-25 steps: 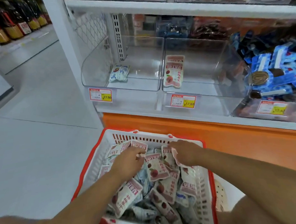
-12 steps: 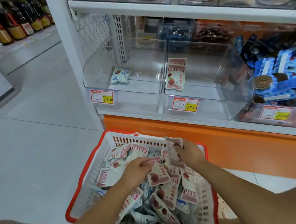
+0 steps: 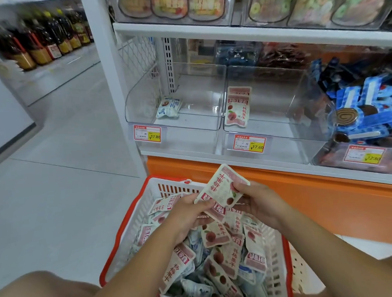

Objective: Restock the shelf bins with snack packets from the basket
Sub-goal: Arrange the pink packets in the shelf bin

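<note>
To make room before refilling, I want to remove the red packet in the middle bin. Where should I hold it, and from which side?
Pinch the red packet by its top seal, coming from above and in front. It stands upright against the left wall of the middle bin, so that edge is free.

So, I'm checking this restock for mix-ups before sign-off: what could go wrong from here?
Wrong bin: the white plastic basket with a red rim holds two kinds mixed. The red-and-white snack packets gripped by the left hand and right hand match the one in the middle clear plastic bin, not the blue-and-white packet in the left clear bin. Drop: several are held together above the basket; one might slip out.
</note>
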`<state>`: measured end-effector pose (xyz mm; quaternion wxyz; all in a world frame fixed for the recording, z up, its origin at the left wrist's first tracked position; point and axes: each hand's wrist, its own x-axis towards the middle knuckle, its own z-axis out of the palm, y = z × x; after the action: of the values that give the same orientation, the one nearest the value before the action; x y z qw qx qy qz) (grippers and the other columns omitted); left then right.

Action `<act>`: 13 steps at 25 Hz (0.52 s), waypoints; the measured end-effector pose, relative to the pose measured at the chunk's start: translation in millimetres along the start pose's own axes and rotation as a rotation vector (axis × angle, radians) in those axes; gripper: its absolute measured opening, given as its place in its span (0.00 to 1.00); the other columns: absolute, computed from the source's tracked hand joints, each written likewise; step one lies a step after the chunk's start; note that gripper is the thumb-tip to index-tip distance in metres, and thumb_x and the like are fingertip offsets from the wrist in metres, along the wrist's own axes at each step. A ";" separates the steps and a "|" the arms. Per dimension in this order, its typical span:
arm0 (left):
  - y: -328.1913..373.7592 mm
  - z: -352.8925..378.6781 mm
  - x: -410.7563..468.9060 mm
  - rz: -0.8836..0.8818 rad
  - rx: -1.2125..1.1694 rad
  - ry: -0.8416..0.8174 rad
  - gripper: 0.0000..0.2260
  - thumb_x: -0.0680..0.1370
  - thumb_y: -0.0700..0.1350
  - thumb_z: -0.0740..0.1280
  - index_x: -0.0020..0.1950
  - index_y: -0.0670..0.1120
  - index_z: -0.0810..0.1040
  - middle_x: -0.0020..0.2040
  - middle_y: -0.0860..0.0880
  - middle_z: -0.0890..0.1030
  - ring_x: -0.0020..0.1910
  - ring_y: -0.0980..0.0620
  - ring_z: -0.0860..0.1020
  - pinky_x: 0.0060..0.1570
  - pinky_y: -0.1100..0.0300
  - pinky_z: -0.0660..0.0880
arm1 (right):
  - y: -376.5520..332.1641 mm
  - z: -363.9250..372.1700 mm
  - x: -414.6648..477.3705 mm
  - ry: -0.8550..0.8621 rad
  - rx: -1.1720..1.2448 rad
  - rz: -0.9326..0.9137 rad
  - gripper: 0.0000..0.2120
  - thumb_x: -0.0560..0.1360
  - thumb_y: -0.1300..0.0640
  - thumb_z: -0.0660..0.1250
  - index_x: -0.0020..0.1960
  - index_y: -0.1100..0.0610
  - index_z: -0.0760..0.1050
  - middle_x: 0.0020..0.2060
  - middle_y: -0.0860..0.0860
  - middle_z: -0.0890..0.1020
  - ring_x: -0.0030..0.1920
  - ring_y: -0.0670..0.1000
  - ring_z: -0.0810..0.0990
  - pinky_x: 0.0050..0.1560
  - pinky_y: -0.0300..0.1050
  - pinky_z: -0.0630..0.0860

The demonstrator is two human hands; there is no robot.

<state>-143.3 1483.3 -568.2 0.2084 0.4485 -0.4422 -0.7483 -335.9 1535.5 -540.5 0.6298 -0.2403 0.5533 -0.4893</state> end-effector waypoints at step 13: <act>99.5 -3.0 -25.5 0.222 0.216 -0.020 0.10 0.75 0.38 0.72 0.56 0.43 0.81 0.49 0.47 0.86 0.49 0.49 0.84 0.48 0.56 0.81 | -71.8 22.5 -28.1 -0.054 -0.550 -0.217 0.14 0.73 0.58 0.73 0.58 0.51 0.79 0.47 0.52 0.86 0.48 0.55 0.85 0.56 0.53 0.80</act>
<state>-136.1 1448.0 -472.0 0.2361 0.4092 -0.5692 -0.6729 -337.4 1525.7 -460.8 0.4995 -0.4729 0.6192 -0.3788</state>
